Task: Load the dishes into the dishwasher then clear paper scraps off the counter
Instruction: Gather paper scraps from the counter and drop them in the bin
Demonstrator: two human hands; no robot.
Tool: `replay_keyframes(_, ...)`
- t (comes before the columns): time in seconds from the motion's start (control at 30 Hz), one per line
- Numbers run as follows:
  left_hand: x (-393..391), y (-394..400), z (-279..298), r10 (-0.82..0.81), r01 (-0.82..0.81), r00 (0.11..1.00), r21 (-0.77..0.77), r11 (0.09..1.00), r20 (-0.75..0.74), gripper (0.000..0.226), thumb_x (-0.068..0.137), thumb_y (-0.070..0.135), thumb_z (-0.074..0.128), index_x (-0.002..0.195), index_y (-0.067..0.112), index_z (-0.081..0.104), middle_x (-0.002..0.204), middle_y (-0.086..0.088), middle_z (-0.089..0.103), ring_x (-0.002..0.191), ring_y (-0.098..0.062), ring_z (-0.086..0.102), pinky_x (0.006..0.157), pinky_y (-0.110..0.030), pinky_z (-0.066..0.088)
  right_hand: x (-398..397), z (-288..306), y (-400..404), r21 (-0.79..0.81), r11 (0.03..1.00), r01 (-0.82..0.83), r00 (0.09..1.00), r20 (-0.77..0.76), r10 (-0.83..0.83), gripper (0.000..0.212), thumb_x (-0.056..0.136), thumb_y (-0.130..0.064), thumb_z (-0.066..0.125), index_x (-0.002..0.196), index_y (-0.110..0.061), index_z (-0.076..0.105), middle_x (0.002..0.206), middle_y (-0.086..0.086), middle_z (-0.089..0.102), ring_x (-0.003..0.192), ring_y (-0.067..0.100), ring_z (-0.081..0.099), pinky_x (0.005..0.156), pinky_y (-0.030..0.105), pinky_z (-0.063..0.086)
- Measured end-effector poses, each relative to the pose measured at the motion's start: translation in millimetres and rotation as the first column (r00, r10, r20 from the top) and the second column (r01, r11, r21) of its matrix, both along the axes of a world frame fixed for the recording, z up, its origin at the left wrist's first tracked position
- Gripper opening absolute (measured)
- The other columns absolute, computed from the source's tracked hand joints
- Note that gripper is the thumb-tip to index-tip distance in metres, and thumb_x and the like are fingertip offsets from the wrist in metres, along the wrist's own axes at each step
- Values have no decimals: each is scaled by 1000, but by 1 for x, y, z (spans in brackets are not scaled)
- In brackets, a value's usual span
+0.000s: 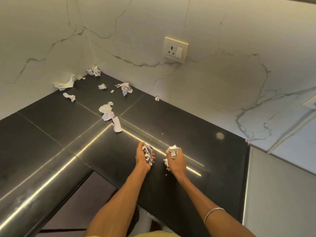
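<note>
Left hand (143, 158) grasping paper wad (148, 153), right hand (176, 161) grasping crumpled scraps (173, 151); better squeeze tight before reaching loose scraps (109, 111) on table (196, 134).

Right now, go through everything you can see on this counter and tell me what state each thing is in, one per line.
Left hand: grips a wad of crumpled paper.
Right hand: grips another paper wad.
Loose paper scraps: crumpled, scattered toward the corner, not yet collected.
Black counter: glossy, partly cleared near the hands.
Wall socket: nothing plugged in.
Bangle: on the right wrist.
</note>
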State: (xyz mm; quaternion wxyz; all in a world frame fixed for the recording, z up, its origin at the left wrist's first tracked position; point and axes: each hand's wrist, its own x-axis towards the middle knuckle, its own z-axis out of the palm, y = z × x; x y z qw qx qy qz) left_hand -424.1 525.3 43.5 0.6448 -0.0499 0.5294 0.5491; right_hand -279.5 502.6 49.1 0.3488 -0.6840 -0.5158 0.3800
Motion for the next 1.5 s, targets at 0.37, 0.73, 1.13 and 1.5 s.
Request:
replay_keyframes(0.37, -31, -67, 14, 136, -140, 989, -69, 988, -57, 29, 83, 33, 66, 83, 5, 68, 71, -9, 67, 61, -23, 64, 58, -32, 53, -115, 5, -60, 156, 987, 37, 997, -79, -25, 16, 95, -43, 56, 99, -28, 55, 88, -9, 67, 79, 5, 66, 68, 28, 57)
replay_keyframes(0.73, -127, -171, 2, 154, -153, 988, -8, 988, 13, 39, 89, 40, 61, 88, 3, 73, 74, -11, 73, 62, -22, 70, 61, -31, 56, -224, 1, -158, -71, 995, 65, 923, -375, -87, 16, 99, -33, 55, 99, -18, 60, 89, -2, 71, 80, 14, 69, 71, 27, 55)
replay_keyframes(1.13, -162, -252, -35, 217, -224, 975, -202, 953, -55, 30, 88, 32, 62, 79, 4, 70, 63, -8, 71, 58, -23, 68, 57, -32, 54, -261, -45, -236, -409, 901, 143, 814, -469, -342, 40, 103, -49, 38, 100, -23, 69, 96, 5, 75, 85, 22, 73, 83, 43, 59)
replay_keyframes(1.5, -148, -254, -220, 319, -298, 947, -282, 912, 33, 48, 95, 39, 54, 122, 1, 65, 120, -21, 67, 108, -35, 65, 97, -45, 52, -251, -209, -233, -520, 842, 140, 904, -281, -324, 48, 103, -49, 36, 116, -14, 67, 108, 1, 65, 96, 17, 62, 84, 24, 43)
